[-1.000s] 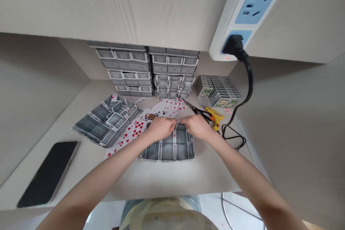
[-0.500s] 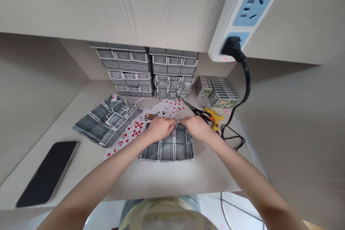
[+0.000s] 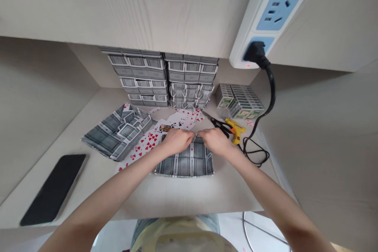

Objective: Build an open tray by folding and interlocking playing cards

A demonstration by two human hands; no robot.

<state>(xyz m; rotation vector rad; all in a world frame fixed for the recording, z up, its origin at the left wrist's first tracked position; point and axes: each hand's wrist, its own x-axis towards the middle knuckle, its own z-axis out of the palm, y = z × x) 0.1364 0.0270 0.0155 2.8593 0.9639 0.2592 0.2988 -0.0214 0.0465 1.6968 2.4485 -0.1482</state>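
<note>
In front of me on the desk lies a shallow box made of grey-backed playing cards (image 3: 186, 161). My left hand (image 3: 178, 141) pinches its far edge near the middle, fingers closed. Just to the right, my right hand (image 3: 215, 140) grips the same far edge, with its fingers also closed. The fingertips nearly meet, and they partly hide the rim. Loose playing cards (image 3: 150, 140), face up, fan out beyond and left of the box. A second, larger card box (image 3: 118, 132) sits tilted at the left.
Stacked card boxes (image 3: 144, 73) stand against the back wall. Packs of cards (image 3: 245, 100) are piled back right. Black scissors (image 3: 220, 125) and a yellow glue gun (image 3: 237, 130) with a looping cord lie right. A phone (image 3: 53, 189) rests front left; a power strip (image 3: 273, 19) hangs above.
Both hands keep hold of the box's far edge in almost the same pose. The whole view has shifted slightly; nothing else has visibly moved.
</note>
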